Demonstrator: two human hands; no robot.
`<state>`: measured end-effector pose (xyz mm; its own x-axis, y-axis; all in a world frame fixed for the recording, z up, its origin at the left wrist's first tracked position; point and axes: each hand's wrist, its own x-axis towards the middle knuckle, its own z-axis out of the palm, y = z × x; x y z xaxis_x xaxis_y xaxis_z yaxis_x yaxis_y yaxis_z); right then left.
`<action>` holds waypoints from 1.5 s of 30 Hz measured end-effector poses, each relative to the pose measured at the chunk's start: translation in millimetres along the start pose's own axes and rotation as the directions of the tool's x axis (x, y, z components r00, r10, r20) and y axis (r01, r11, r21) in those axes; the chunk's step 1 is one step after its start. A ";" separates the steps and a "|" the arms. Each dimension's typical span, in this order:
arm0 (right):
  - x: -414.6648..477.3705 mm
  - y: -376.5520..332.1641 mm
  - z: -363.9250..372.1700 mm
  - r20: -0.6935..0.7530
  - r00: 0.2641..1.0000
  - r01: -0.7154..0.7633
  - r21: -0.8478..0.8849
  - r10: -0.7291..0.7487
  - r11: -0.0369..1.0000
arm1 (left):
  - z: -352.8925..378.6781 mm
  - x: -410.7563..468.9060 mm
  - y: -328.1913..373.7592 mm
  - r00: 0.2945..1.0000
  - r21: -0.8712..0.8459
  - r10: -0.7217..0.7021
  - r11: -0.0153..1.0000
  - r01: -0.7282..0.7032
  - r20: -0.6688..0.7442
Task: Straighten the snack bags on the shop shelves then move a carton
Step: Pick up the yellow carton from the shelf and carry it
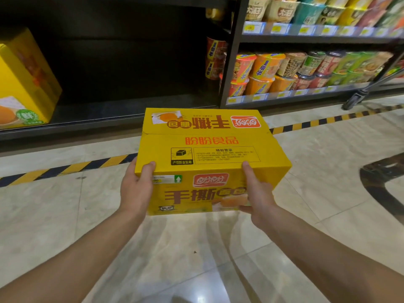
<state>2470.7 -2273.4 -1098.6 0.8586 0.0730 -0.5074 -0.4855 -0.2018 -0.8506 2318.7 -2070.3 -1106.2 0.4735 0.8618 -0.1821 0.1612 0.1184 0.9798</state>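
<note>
Fingers mostly hidden under and behind the carton (207, 149). I only see the left thumb (149, 168) and right thumb (248, 171) hooked over its near top edge, so both are clamped on it, not splayed. Left hand (136, 191) takes the near left corner, right hand (258, 193) lies on the near face toward the right. Carton is in the air, roughly level, over the tiled floor (196, 259), in front of the dark bottom shelf (109, 114). A second yellow carton (26, 84) stands on that shelf far left, cup noodles (266, 71) on the rack to the right. My read: stiff printed cardboard, glossy so a bit slippery, flaps closed, probably light to moderate. I'd hold at opposite ends, fingers under the base, no squeezing the faces.
</note>
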 end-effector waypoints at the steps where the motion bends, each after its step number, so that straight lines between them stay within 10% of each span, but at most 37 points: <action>1: 4.0 0.8 -7.0 -0.009 1.000 0.024 -0.003 -0.024 1.000 | -0.3 2.9 0.7 1.000 0.001 0.000 1.000 0.000 -0.007; 9: 29.2 12.1 -57.9 0.014 0.941 0.332 -0.221 -0.338 0.917 | -5.0 13.7 -6.9 1.000 0.017 0.008 1.000 -0.008 -0.013; 18: 67.1 26.8 -82.9 0.218 0.933 0.357 -0.430 -0.288 0.830 | -15.5 2.1 -39.2 0.986 0.214 -0.013 0.976 -0.023 0.163; 30: 57.7 31.2 -80.4 0.186 0.887 0.450 -0.551 -0.423 0.702 | -20.3 6.3 -32.9 0.997 0.241 -0.032 0.970 0.015 0.068; 45: 53.9 -25.7 -54.4 0.131 0.740 0.668 -0.254 -0.659 0.699 | -29.6 39.5 20.4 0.948 0.372 0.317 0.877 -0.305 0.030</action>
<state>2538.4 -2317.3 -1096.5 0.9341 0.3155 0.1672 0.2758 -0.3404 -0.8989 2315.1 -2019.3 -1091.0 0.5255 0.8399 0.1355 0.3190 -0.3421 0.8839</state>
